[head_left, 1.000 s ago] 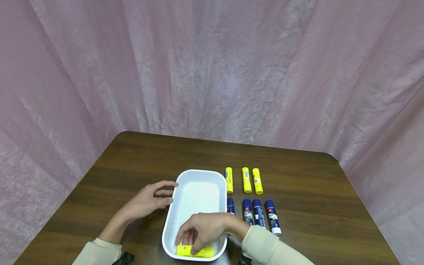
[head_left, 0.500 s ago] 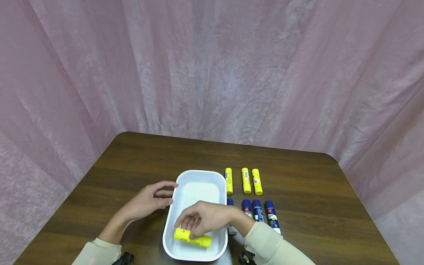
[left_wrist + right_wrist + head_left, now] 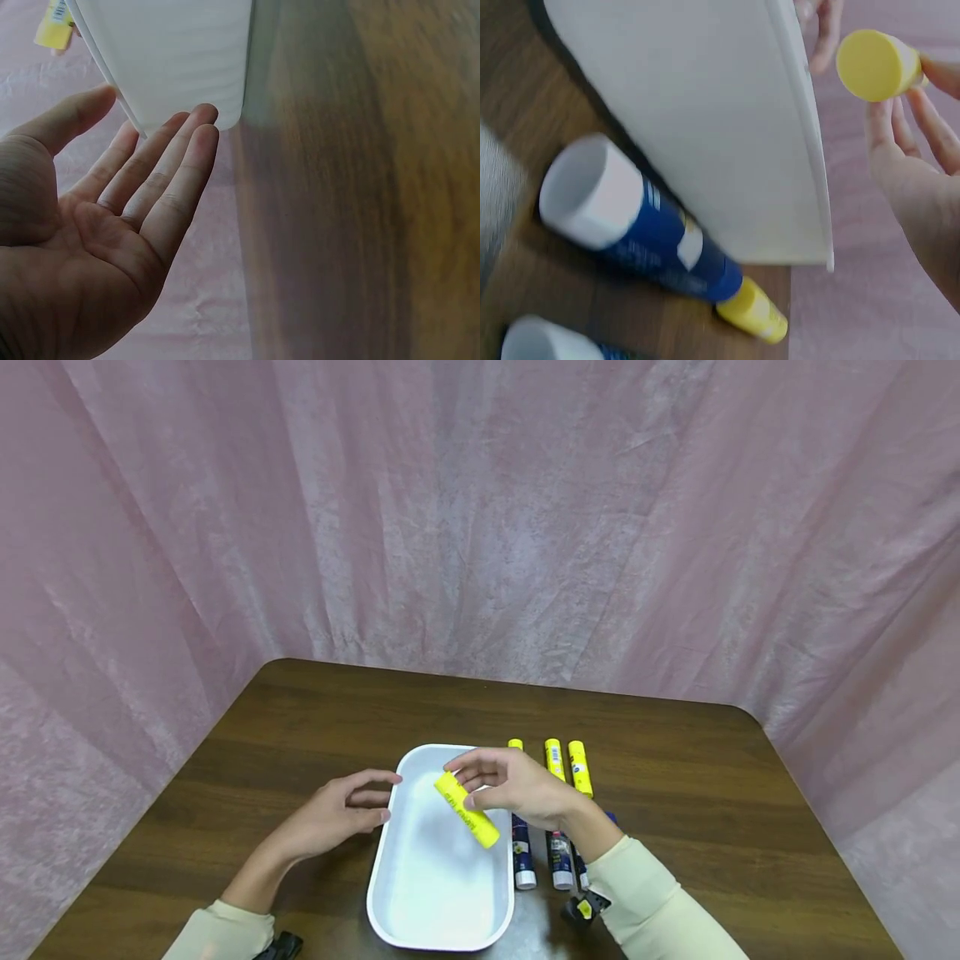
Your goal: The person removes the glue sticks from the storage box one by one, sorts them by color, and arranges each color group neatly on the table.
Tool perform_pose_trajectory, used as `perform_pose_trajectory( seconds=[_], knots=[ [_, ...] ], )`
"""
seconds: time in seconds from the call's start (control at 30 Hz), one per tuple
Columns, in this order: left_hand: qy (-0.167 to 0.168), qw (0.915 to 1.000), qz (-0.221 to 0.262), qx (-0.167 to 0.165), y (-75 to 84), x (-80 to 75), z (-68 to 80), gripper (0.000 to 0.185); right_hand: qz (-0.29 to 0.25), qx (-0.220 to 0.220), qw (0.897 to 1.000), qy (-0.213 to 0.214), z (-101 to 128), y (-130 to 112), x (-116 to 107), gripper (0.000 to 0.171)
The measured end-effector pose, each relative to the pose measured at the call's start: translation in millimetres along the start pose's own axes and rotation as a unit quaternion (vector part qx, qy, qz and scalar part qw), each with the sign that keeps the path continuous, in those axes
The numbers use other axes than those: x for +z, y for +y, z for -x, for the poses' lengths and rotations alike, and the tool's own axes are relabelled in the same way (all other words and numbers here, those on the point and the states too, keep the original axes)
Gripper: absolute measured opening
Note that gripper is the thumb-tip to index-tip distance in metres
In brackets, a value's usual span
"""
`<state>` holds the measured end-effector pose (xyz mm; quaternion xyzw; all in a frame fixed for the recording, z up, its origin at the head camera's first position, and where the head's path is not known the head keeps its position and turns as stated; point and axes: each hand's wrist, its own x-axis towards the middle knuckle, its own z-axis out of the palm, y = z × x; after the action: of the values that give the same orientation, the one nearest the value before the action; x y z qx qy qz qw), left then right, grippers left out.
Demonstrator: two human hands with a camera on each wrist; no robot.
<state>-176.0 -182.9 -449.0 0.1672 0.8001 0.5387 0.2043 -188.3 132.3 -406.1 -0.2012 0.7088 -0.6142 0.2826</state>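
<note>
A yellow glue stick (image 3: pixel 463 810) is pinched between the thumb and fingers of my right hand (image 3: pixel 528 789). It hangs tilted above the white tray (image 3: pixel 438 893), near the tray's right side. The right wrist view shows the round end of this glue stick (image 3: pixel 868 66), above rim height. My left hand (image 3: pixel 330 817) is at the tray's left side. In the left wrist view, the extended fingers (image 3: pixel 180 187) lie against the tray's outer wall, with the thumb near the rim. Inside the tray nothing is visible.
Right of the tray, yellow glue sticks (image 3: pixel 579 767) lie in a back row on the brown table (image 3: pixel 720 827). In front lie several blue ones (image 3: pixel 522 852), partly hidden by my right arm. A pink curtain (image 3: pixel 480 527) hangs behind the table.
My right hand has lifted the yellow glue stick from the tray's near end and carried it away from me and rightward, turning it. My left hand has stayed in place.
</note>
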Motion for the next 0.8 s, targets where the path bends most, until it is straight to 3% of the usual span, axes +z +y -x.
perform_pose_trajectory(
  seconds=[0.13, 0.47, 0.8],
  knots=[
    [-0.001, 1.0, 0.003, 0.0, -0.1, -0.9, 0.7, 0.051, -0.029, 0.011, 0.998, 0.057, 5, 2, -13, 0.048],
    [-0.007, 0.9999, 0.011, 0.003, -1.3, -0.7, 0.4, 0.051, -0.063, 0.025, 0.989, 0.135, 21, 6, -45, 0.051],
    [-0.008, 0.9999, 0.012, 0.006, -2.5, -1.3, 0.9, 0.051, -0.065, 0.046, 0.969, 0.234, 42, 12, -86, 0.053]
  ],
)
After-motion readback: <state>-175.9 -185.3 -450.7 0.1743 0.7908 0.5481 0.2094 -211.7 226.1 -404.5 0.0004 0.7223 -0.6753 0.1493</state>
